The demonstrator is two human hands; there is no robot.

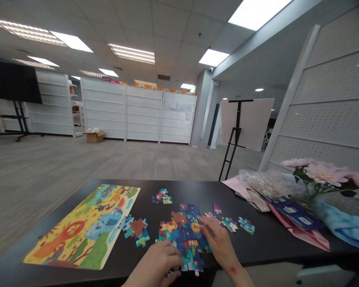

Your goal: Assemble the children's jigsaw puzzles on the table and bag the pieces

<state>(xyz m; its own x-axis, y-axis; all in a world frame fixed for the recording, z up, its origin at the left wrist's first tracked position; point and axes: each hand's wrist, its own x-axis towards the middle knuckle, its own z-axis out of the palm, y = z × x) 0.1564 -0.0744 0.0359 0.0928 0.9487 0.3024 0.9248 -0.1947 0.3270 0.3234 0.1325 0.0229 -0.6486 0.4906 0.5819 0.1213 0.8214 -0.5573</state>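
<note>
A partly joined jigsaw puzzle [184, 233], mostly dark blue with brown and orange figures, lies near the table's front edge. At its lower left corner my left hand [158, 263] is closed, fingers curled down around what looks like a puzzle piece [171, 272], mostly hidden. My right hand [218, 241] rests over the puzzle's right side, fingers stretched out and fingertips on or just above the pieces. Loose puzzle pieces [137, 229] lie in a cluster left of the puzzle. More pieces [229, 224] are spread to its right, and a small group [162, 196] sits behind it.
A yellow animal picture sheet [86, 227] covers the left of the black table [197, 191]. At the right are clear plastic bags [269, 183], a dark blue packet [296, 213], a light blue cloth [344, 223] and pink flowers [326, 173]. An easel [235, 135] stands beyond.
</note>
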